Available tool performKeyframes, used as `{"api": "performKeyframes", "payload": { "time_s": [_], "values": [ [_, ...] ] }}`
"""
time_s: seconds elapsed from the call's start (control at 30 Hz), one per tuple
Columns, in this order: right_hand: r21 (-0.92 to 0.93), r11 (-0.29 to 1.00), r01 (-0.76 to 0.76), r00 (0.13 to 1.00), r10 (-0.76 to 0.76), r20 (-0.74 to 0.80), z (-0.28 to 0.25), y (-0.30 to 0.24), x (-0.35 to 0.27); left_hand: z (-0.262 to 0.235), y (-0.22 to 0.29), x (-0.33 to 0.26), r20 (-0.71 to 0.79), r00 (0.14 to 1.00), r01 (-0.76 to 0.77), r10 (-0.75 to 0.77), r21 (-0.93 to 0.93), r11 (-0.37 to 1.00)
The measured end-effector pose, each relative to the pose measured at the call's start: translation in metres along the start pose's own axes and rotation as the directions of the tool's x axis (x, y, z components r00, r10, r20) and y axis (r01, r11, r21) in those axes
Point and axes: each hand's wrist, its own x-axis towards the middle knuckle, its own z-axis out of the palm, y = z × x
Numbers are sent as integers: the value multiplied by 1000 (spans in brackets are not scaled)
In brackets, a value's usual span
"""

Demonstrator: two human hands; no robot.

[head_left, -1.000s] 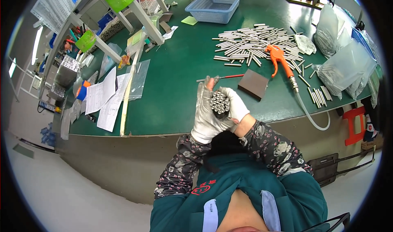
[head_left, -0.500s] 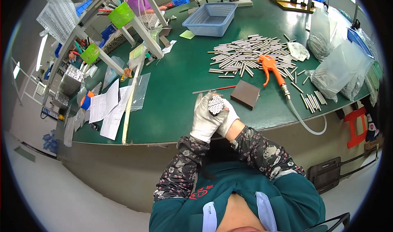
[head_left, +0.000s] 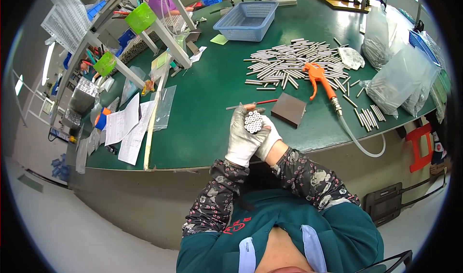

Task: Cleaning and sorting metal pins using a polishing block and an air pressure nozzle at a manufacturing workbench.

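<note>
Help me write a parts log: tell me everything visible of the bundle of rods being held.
The bundle of rods is a compact, roundish cluster; its pale, metallic-looking circular ends face the camera, many showing a dark centre. The gloved left hand and right hand clasp it over the green table near its front edge. The rods' lengths are hidden.

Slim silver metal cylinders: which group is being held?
The round bundle between the white-gloved left hand and right hand; the loose heap and small row lie on the green table.
</note>
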Motion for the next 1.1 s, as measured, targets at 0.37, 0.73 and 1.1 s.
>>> {"api": "performKeyframes", "payload": {
  "time_s": [0.37, 0.73, 1.1],
  "values": [
    [-956, 234, -178, 917, -314, -248, 64, -16, -56, -12, -1, 7, -142, 983, -156, 116, -317, 936],
    [-229, -957, -179, 772, -281, 570, 101, -77, -98, -31, -23, -5, 118, 985, 150, -129, -189, 970],
    [-266, -933, 241, 837, 61, 544, 122, -55, -99, -22, -19, -6, 88, 988, 139, -129, -125, 982]
  ]
}}
